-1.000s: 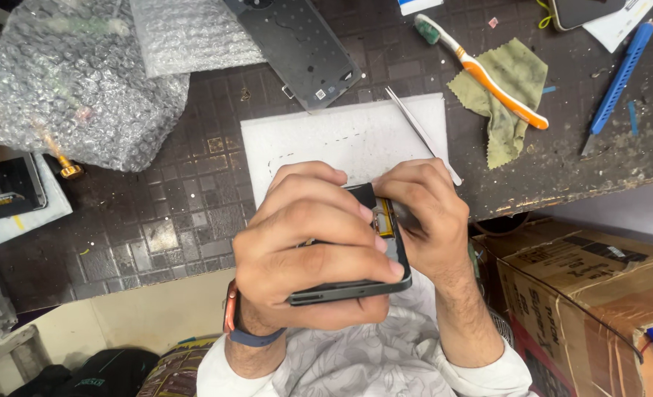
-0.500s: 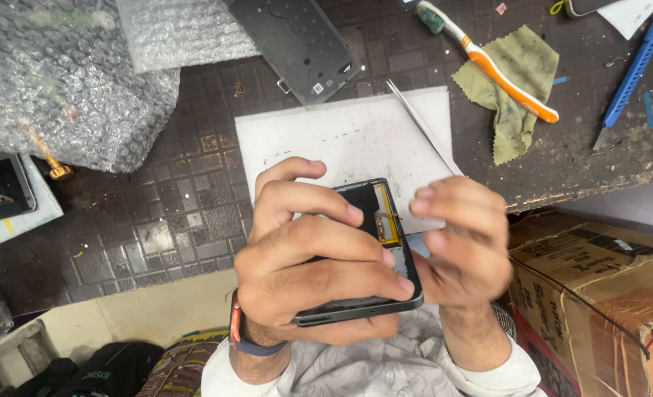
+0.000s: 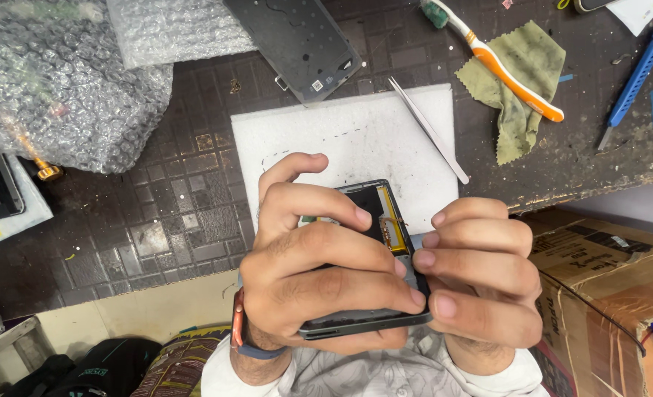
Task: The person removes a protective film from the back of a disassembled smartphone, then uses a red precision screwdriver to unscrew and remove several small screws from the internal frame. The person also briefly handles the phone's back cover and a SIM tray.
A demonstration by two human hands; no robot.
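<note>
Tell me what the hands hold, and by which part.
Both grip one opened phone: the left hand wraps across its middle, and the right hand pinches its right edge.

Left hand (image 3: 319,272) and right hand (image 3: 481,279) meet, fingers (image 3: 356,254) curled inward.

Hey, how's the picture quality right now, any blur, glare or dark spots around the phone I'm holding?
Head view: sharp overall, with no motion blur on the left hand or right hand. Even overhead light gives soft glare on the bubble wrap and white foam pad. The opened phone is mostly hidden by the fingers, and its interior reads dark. The bottom left corner falls into shadow.
</note>
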